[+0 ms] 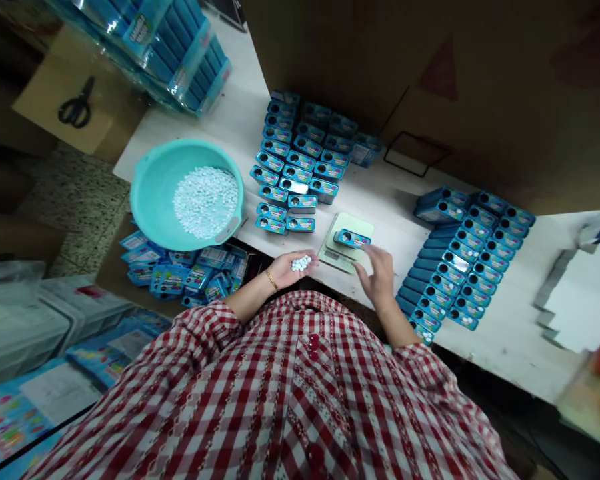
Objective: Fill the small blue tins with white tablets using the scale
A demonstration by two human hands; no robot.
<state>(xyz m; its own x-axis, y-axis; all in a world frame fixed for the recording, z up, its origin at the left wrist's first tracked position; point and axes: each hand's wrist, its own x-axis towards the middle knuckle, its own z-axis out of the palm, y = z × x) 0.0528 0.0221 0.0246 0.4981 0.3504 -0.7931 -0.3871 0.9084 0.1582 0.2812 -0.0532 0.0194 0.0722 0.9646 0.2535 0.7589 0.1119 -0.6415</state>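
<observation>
Evidently, the left hand [286, 272] lies palm up and cupped, likely so the white pellets [301, 263] cannot roll off; the right hand [373, 268], thumb and fingers apart, is at the tin [354, 239], contact unclear. That tin sits on the scale [347, 220], presumably to show its weight; bare table [400, 223] opens rightward to the tin rows [473, 247], its near edge close below.

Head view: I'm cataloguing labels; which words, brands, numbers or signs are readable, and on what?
"CARAMELO", apparently: plastic-wrapped stack of blue packs; the word below is blurred.
Too small or blurred: blue rectangular tins, pale green flat scale, loose blue packs, multicoloured blue packages, brown cardboard's red mark.
</observation>
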